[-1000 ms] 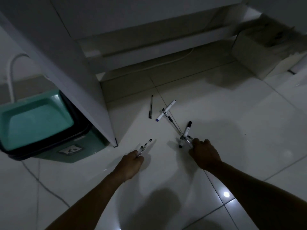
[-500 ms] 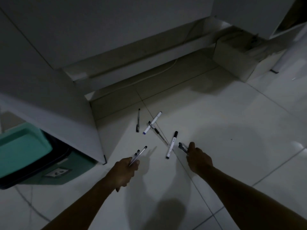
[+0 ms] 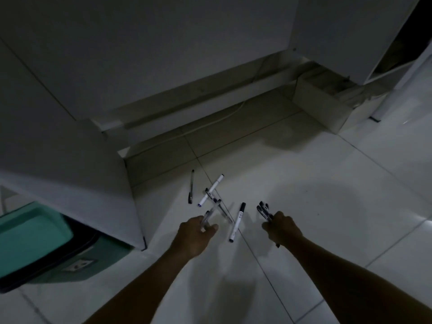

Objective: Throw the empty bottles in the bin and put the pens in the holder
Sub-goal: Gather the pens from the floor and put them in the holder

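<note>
Both of the person's arms reach down over the pale tiled floor (image 3: pixel 327 183). The left hand (image 3: pixel 194 235) is closed around a few clear pens (image 3: pixel 208 215), and the right hand (image 3: pixel 281 228) grips a bunch of dark pens (image 3: pixel 263 209). Between the hands a white marker (image 3: pixel 237 222) lies on the tiles; farther off lie a second white marker (image 3: pixel 211 189), crossing a thin pen (image 3: pixel 224 209), and a black pen (image 3: pixel 191 186). The green bin (image 3: pixel 32 242) stands at the left beside a white cabinet (image 3: pixel 70 178).

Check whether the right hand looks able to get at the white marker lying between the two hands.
Probably yes. The white marker lies bare on the floor just left of the right hand, with nothing between them. That hand already grips pens, so taking one more may be awkward.
</note>
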